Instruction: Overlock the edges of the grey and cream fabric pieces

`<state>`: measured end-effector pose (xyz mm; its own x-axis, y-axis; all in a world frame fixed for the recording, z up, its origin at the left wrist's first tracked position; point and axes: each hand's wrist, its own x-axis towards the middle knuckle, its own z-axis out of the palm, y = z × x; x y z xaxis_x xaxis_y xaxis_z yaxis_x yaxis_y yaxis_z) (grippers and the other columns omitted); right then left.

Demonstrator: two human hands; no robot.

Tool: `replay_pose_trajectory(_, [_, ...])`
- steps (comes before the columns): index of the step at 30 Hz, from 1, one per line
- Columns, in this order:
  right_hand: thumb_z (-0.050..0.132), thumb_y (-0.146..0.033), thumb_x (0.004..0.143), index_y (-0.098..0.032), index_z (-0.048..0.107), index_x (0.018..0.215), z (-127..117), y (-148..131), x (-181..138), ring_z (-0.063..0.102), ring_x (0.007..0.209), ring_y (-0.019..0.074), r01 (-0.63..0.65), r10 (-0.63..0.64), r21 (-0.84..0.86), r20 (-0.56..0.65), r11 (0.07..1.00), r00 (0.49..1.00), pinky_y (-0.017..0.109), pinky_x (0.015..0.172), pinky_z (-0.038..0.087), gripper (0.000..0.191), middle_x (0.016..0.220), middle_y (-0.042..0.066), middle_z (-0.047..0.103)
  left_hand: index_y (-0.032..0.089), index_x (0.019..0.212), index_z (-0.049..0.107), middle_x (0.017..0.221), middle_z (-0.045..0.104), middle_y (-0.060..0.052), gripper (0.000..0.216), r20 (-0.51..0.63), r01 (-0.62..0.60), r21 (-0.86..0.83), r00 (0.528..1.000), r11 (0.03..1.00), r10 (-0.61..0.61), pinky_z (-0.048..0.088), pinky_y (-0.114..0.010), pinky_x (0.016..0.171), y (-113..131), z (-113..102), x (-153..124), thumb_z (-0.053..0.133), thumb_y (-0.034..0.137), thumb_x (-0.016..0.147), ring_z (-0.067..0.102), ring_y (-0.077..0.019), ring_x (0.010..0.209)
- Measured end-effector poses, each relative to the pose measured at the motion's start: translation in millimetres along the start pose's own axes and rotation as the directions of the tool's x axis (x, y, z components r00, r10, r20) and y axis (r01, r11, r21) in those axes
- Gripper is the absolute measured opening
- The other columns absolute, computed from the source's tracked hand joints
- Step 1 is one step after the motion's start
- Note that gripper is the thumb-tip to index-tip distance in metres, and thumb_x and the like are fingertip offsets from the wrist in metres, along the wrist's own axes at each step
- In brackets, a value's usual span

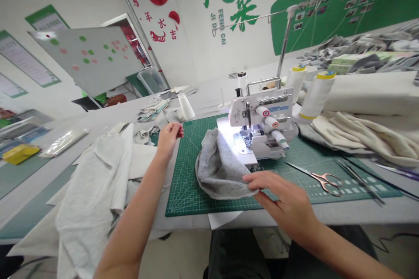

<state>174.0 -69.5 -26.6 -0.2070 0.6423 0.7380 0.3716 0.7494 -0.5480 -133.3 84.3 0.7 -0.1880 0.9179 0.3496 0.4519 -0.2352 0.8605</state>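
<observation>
My right hand [283,198] pinches the front right edge of a grey piece of fabric [218,168], which lies loosely bunched on a green cutting mat [183,183]. My left hand [169,137] is raised at the mat's left edge, fingers closed in a pinch. A thin thread [191,141] runs from it toward the grey fabric. Just behind the fabric stands a white overlock sewing machine [262,117] with its lamp lit. On the mat, to the right of my right hand, lie scissors [319,178] with copper-coloured handles.
Long metal tweezers [360,181] lie right of the scissors. Thread cones [317,96] and folded cream cloth [353,135] are beside the machine. Pale fabric [88,192] hangs over the table's left front edge. A white cone [186,107] lies behind my left hand.
</observation>
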Motion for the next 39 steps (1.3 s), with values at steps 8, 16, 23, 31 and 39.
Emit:
replay_pose_trajectory(8, [0.057,-0.009,0.088,-0.023,0.064,0.09,0,1,-6,0.076,0.079,0.016,0.016,-0.016,0.016,0.031,1.0,0.999,0.022,0.072,0.06,0.015,0.087,0.004,0.078,0.015,0.121,0.058,0.119,0.061,-0.009,0.033,-0.346,0.084,0.174,0.938,0.981,-0.019,0.055,-0.042,0.086,-15,-31,63,0.058,0.037,0.096,0.063,-0.0217,0.101])
replay_pose_trajectory(16, [0.055,-0.01,0.089,-0.023,0.063,0.091,3,6,-8,0.075,0.077,0.0158,0.027,-0.029,0.034,0.048,0.999,0.998,0.022,0.071,0.06,0.016,0.087,0.003,0.078,0.02,0.071,0.066,0.077,0.068,-0.004,0.028,0.181,0.11,0.356,0.966,0.928,-0.184,0.046,-0.035,0.081,-9,16,-10,0.08,0.043,0.071,0.063,-0.0237,0.08])
replay_pose_trajectory(23, [0.054,-0.002,0.079,-0.022,0.059,0.086,14,0,-19,0.071,0.097,0.0183,0.061,-0.08,0.088,0.241,0.994,0.967,0.029,0.089,0.057,0.022,0.103,0.005,0.076,0.021,0.065,0.056,0.065,0.059,0.002,0.03,0.367,0.275,0.146,0.877,0.95,-0.31,0.042,-0.026,0.063,4,44,-59,0.071,0.047,0.068,0.059,-0.0196,0.071])
replay_pose_trajectory(31, [0.068,-0.015,0.081,-0.018,0.062,0.087,66,-19,-26,0.064,0.12,0.0218,0.133,-0.313,0.324,0.6,0.937,0.736,0.03,0.112,0.043,0.009,0.117,0.007,0.074,0.014,0.087,0.066,0.074,0.069,-0.002,0.044,0.433,0.561,-0.179,0.783,0.808,-0.447,0.047,-0.025,0.06,2,58,-60,0.085,0.043,0.059,0.064,-0.0161,0.064])
replay_pose_trajectory(39, [0.052,-0.026,0.099,-0.018,0.065,0.094,105,-4,-69,0.061,0.123,0.0179,0.223,-0.37,0.305,0.618,0.926,0.694,0.029,0.106,0.048,0.016,0.111,0.005,0.076,0.017,0.077,0.066,0.072,0.072,0.001,0.018,0.217,0.452,-0.582,0.888,0.676,-0.406,0.056,-0.023,0.063,14,11,-57,0.076,0.019,0.063,0.067,-0.0145,0.065])
